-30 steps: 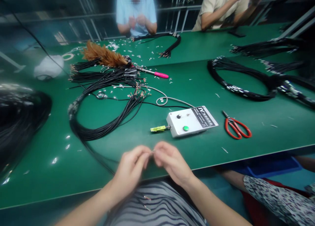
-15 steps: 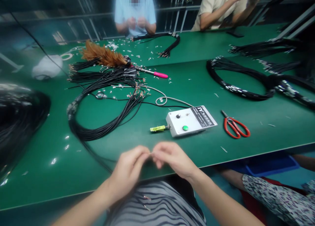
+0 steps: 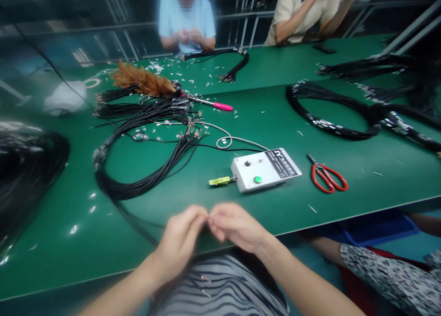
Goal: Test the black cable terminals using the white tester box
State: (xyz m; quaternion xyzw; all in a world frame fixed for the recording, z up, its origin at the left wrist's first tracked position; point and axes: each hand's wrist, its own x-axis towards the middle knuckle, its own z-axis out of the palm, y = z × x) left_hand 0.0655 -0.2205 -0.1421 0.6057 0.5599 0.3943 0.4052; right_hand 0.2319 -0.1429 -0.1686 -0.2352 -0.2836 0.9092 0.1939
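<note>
My left hand (image 3: 182,238) and my right hand (image 3: 234,226) meet fingertip to fingertip over the near edge of the green table (image 3: 275,123). Both pinch something tiny and pale between thumb and fingers; it is too small to name. A thin black wire (image 3: 138,224) runs from the hands back to a looped bundle of black cables (image 3: 138,169) with metal terminals at its ends. A white control box (image 3: 265,169) with a green button and a yellow-green connector lies just beyond my hands.
Red-handled scissors (image 3: 327,178) lie right of the box. A feather duster (image 3: 148,81) with a pink handle and more cable bundles (image 3: 330,114) sit farther back. Two people work across the table. A seated person's patterned clothing (image 3: 386,274) is at my right.
My hands stay pinched together and have dropped slightly lower in the picture as the view tilted up and shifted a little. Nothing on the table moved.
</note>
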